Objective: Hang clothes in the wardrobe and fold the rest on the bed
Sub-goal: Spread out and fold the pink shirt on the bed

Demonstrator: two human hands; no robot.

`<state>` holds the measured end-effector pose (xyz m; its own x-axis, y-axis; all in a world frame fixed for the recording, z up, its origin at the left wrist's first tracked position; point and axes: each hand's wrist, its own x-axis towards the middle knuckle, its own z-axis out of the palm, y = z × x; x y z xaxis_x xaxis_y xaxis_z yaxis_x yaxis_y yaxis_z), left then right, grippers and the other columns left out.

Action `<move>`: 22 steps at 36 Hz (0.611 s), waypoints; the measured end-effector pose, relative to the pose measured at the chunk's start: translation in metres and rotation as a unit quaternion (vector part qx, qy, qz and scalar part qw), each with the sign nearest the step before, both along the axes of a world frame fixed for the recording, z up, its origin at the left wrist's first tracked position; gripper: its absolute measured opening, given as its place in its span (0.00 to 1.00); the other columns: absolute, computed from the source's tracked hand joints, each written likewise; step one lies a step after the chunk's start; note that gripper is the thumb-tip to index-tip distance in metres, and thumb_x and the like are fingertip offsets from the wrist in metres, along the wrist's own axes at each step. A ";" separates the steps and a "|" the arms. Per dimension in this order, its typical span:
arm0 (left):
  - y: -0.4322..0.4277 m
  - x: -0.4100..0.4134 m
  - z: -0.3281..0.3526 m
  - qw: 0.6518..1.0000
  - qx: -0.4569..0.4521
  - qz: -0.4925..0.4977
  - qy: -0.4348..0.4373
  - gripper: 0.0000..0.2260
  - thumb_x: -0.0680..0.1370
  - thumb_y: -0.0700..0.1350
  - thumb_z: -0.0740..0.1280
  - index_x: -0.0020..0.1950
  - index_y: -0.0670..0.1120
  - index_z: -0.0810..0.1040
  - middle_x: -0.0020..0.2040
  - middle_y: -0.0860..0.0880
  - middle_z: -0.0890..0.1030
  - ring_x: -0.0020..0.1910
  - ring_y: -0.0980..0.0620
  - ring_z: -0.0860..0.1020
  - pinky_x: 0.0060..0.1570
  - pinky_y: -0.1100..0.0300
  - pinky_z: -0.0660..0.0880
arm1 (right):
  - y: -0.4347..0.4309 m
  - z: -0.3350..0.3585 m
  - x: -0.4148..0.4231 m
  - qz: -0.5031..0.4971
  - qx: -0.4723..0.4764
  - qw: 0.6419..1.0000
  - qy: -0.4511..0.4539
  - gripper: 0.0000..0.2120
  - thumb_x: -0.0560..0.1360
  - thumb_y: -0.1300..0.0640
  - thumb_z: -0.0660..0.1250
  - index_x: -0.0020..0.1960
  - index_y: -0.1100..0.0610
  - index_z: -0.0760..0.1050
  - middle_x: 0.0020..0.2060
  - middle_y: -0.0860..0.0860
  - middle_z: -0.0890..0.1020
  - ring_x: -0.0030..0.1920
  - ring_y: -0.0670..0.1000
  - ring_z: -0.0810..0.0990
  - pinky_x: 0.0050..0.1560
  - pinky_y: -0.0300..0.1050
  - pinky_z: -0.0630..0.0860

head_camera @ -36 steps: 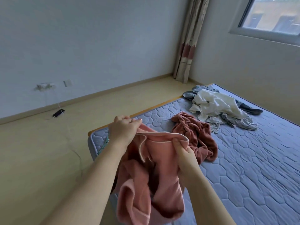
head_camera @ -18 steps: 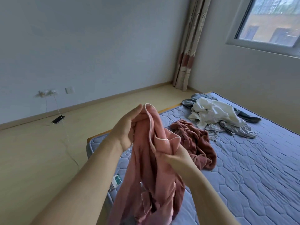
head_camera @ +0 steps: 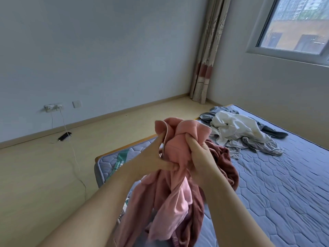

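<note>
Pink fleece garment [head_camera: 178, 202] is hanging bunched over the corner of the blue quilted bed [head_camera: 284, 193], left hand [head_camera: 153, 163] and right hand [head_camera: 201, 157] each clenching a tight grip on its top, probably hunting for an edge to straighten it.

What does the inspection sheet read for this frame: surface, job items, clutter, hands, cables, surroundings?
Surface: blue-grey quilted mattress, bare, on a wood-edged base.
Job's things: pink fleece garment bunched and held up over the mattress corner; dark red fleece garment crumpled on the mattress behind it; heap of white and grey clothes further back.
Clutter: black phone on the floor.
Hands: left hand and right hand both grip the pink garment near its top.
Cables: white cables run from the wall socket to the phone and across the floor towards the bed.
Surroundings: patterned curtain, window; no wardrobe in view.
</note>
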<state>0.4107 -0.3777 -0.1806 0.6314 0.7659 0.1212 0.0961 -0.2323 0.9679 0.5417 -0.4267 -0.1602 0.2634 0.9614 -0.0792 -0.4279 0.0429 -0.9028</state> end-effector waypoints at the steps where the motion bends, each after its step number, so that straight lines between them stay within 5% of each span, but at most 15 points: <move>1: 0.000 0.001 -0.002 1.000 0.009 0.008 0.013 0.43 0.67 0.29 0.73 0.66 0.65 0.56 0.57 0.59 0.74 0.48 0.69 0.77 0.47 0.69 0.75 | 0.002 0.000 0.000 0.006 0.007 1.000 0.001 0.08 0.79 0.59 0.60 0.47 0.54 0.78 0.41 0.54 0.83 0.43 0.51 0.82 0.47 0.49 0.79; 3: 0.000 0.003 -0.004 1.000 0.007 0.023 0.015 0.41 0.68 0.28 0.72 0.70 0.57 0.58 0.54 0.60 0.75 0.45 0.69 0.78 0.42 0.71 0.74 | 0.004 -0.002 -0.001 0.019 0.014 1.000 0.008 0.08 0.79 0.60 0.60 0.47 0.55 0.78 0.40 0.52 0.84 0.41 0.48 0.83 0.47 0.44 0.80; 7: 0.002 0.002 -0.013 0.995 -0.033 0.088 -0.017 0.30 0.63 0.35 0.74 0.62 0.53 0.71 0.50 0.56 0.79 0.45 0.65 0.79 0.42 0.71 0.75 | 0.004 -0.014 0.003 0.039 0.008 0.999 0.024 0.05 0.77 0.60 0.63 0.49 0.56 0.77 0.41 0.52 0.85 0.42 0.48 0.83 0.51 0.46 0.79; 10: 0.003 0.004 -0.019 0.981 -0.081 0.160 -0.078 0.23 0.63 0.34 0.75 0.53 0.51 0.74 0.49 0.49 0.80 0.44 0.56 0.79 0.43 0.66 0.77 | 0.000 -0.027 0.005 0.058 -0.018 0.995 -0.078 0.06 0.75 0.61 0.66 0.51 0.53 0.74 0.40 0.48 0.81 0.37 0.42 0.80 0.37 0.36 0.75; 14: 0.008 0.004 -0.009 0.952 -0.146 0.224 -0.147 0.16 0.69 0.29 0.70 0.49 0.48 0.74 0.46 0.46 0.81 0.42 0.50 0.80 0.42 0.58 0.79 | -0.003 -0.038 -0.004 0.124 -0.018 0.976 -0.176 0.16 0.69 0.68 0.72 0.51 0.52 0.73 0.43 0.47 0.81 0.41 0.42 0.81 0.45 0.37 0.79; 18: 0.015 0.000 0.011 0.947 -0.150 0.197 -0.204 0.15 0.70 0.31 0.70 0.51 0.47 0.75 0.51 0.42 0.81 0.49 0.46 0.81 0.47 0.55 0.79 | 0.005 -0.035 -0.017 0.089 0.004 0.968 -0.235 0.21 0.66 0.70 0.71 0.51 0.49 0.74 0.44 0.52 0.82 0.47 0.53 0.82 0.54 0.52 0.79; 22: 0.019 -0.007 0.033 0.944 -0.149 0.134 -0.261 0.23 0.65 0.37 0.70 0.59 0.47 0.74 0.49 0.46 0.79 0.44 0.54 0.80 0.41 0.61 0.79 | 0.015 -0.018 -0.018 0.000 0.039 0.978 -0.206 0.15 0.72 0.72 0.64 0.45 0.53 0.76 0.40 0.50 0.82 0.43 0.50 0.80 0.47 0.41 0.77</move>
